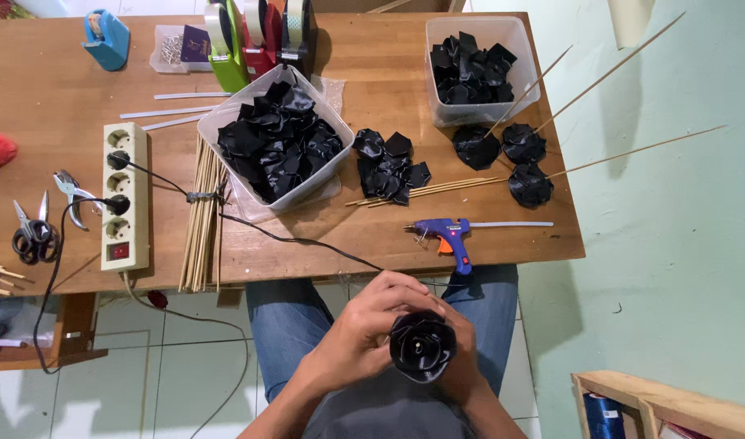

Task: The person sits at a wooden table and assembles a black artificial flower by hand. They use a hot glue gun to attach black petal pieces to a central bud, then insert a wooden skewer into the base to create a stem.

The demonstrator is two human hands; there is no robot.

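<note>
Pale green wall (665, 203) at the right, white tiled floor (185, 382) below, brown wooden table (372, 97) across the top. Black shiny rose (422, 346) low in the middle, over the lap in blue jeans (287, 321), off the table and near its front edge. Left hand (364, 329) wrapped around the rose from the side, fingers curled over the petals, holding tight. Right hand (462, 366) tucked under and behind the rose, mostly hidden, holding it too. Just above, on the table edge, blue glue gun (446, 232) with an orange trigger, lying flat, black cord (307, 241) running left from near it. Further up, small heap of black petals (389, 167) beside thin sticks (437, 189). Left of the heap, clear tub (271, 138) full of black petals. Top right, second clear tub (478, 65) with more black pieces. Three done roses on long sticks (519, 162) just beside that tub, sticks pointing off to the right. Bundle of bamboo sticks (202, 219) lying left of the big tub. White power strip (125, 195) with two black plugs further left. Scissors (32, 236) and pliers (70, 195) near the left edge. Tape holders (259, 36) green, red and black at the top, blue tape holder (106, 36) in the far corner.
</note>
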